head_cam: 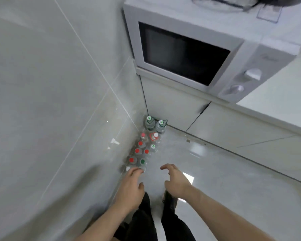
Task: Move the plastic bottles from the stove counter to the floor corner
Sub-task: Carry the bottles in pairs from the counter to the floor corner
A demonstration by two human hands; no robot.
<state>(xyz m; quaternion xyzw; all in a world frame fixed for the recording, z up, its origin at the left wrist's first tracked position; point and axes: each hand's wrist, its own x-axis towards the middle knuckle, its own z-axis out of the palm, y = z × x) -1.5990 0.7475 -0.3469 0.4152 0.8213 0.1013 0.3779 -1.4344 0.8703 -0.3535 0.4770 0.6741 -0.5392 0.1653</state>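
Head view: I see clear plastic bottles w/ red, green caps (142, 150) in two rows along wall in floor corner. Left hand (131, 186) fingers touching nearest bottle's top; right hand (175, 178) loose, holding nothing.

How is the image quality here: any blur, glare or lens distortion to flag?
Head view: soft motion blur throughout; the bottles show only as smeared caps. Bright glare patches sit on the glossy floor and on the wall tiles. Wide-angle bending tilts the microwave and the counter edge.
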